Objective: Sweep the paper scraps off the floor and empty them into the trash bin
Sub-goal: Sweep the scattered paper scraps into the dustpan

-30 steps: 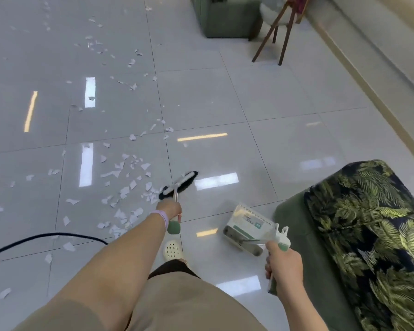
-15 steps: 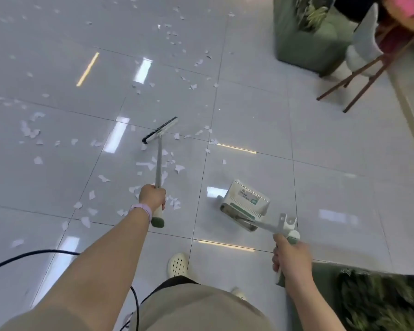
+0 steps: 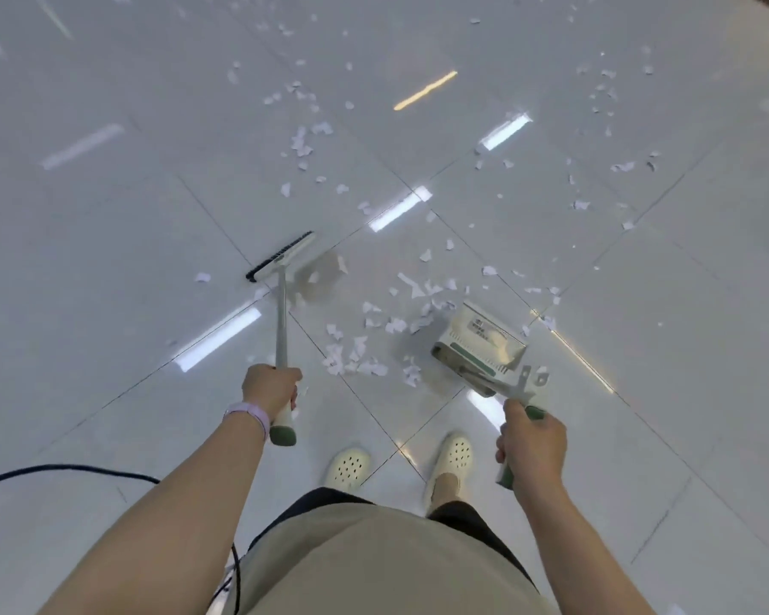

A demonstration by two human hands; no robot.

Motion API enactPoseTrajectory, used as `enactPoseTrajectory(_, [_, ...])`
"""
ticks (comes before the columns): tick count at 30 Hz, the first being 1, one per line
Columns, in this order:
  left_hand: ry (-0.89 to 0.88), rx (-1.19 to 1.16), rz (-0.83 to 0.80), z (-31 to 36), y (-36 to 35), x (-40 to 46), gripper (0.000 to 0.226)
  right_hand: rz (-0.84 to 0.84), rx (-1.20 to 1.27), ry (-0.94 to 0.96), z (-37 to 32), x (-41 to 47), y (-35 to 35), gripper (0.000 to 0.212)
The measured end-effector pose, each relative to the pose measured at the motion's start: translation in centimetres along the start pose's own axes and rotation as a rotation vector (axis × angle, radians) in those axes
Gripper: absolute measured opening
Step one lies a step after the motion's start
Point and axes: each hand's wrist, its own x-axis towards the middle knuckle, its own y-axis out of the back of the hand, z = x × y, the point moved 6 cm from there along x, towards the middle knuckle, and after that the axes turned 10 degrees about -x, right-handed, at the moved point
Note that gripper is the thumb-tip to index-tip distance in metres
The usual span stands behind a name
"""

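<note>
Paper scraps [image 3: 356, 357] are lying scattered over the tiled floor [image 3: 107, 304], the thickest cluster just ahead of our feet, between the broom [image 3: 280, 259] on the left and the dustpan [image 3: 480, 344] on the right, with more trailing far and to the right. We are judging that we are gathering, not yet emptying; no trash bin is showing. Our left hand [image 3: 271, 389] is clenching the broom's handle, its head appearing to hover off the tiles, though the blur is making that uncertain. Our right hand [image 3: 532, 443] is gripping the dustpan's handle, fingers wrapped fully. Next, we are needing to drag the bristles rightward through the near cluster toward the pan's mouth, keeping its lip down.
</note>
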Motion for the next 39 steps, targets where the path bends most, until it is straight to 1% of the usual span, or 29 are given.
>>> enactPoseTrajectory(4, [0.168,-0.187,0.197,-4.5,2.8,-3.0,0.011,-0.143,-0.089,0.083,-2.9,4.1,0.0,0.018])
enactPoseTrajectory(8, [0.309,-0.410,0.337,-8.8,2.7,-6.7,0.010,-0.249,-0.111,0.125,-4.8,8.0,1.1,0.018])
enactPoseTrajectory(10, [0.380,-0.561,0.345,-10.2,1.3,-8.0,0.005,-0.314,-0.111,0.152,-5.2,9.5,1.4,0.018])
enactPoseTrajectory(11, [0.423,-0.680,0.331,-10.6,0.2,-8.5,0.003,-0.335,-0.111,0.160,-5.2,10.1,1.8,0.018])
enactPoseTrajectory(12, [0.474,-0.786,0.323,-11.0,-1.0,-8.9,0.010,-0.350,-0.109,0.164,-5.1,10.5,2.4,0.020])
enactPoseTrajectory(13, [0.517,-0.830,0.310,-11.2,-2.2,-9.1,0.014,-0.363,-0.107,0.167,-5.0,11.0,3.1,0.023])
enactPoseTrajectory(15, [0.587,-0.840,0.258,-11.0,-5.1,-9.5,0.016,-0.373,-0.104,0.177,-4.8,11.9,4.6,0.028])
enactPoseTrajectory(16, [0.619,-0.791,0.216,-10.6,-6.9,-9.6,0.015,-0.367,-0.110,0.188,-4.7,12.5,5.5,0.030])
enactPoseTrajectory(19, [0.694,-0.518,0.005,-8.3,-14.3,-10.4,0.010,-0.338,-0.166,0.260,-4.3,14.1,8.4,0.031])
enactPoseTrajectory(21, [0.713,-0.491,-0.102,-6.4,-20.0,-10.8,0.009,-0.329,-0.214,0.294,-3.7,14.8,10.0,0.033])
enactPoseTrajectory(25, [0.694,-0.426,-0.228,-2.4,-29.6,-12.2,0.014,-0.289,-0.267,0.314,-3.3,16.3,12.8,0.039])
enactPoseTrajectory(28, [0.652,-0.394,-0.348,0.7,-35.6,-13.7,0.015,-0.211,-0.234,0.299,-3.6,17.1,15.1,0.040])
enactPoseTrajectory(30, [0.623,-0.426,-0.438,3.2,-38.6,-14.1,0.020,-0.166,-0.184,0.275,-3.6,17.5,16.4,0.040])
enactPoseTrajectory(32, [0.627,-0.585,-0.541,5.6,-40.4,-13.3,0.012,-0.143,-0.144,0.262,-3.7,17.5,17.1,0.040])
enactPoseTrajectory(34, [0.663,-0.730,-0.610,7.4,-40.7,-12.0,0.016,-0.115,-0.104,0.259,-4.0,17.8,18.1,0.041])
enactPoseTrajectory(36, [0.672,-0.751,-0.681,8.6,-40.2,-10.7,0.021,-0.080,-0.067,0.267,-4.3,18.3,19.2,0.043])
enactPoseTrajectory(39, [0.646,-0.663,-0.737,9.6,-39.1,-10.9,0.022,-0.048,-0.037,0.270,-5.0,19.0,20.1,0.035])
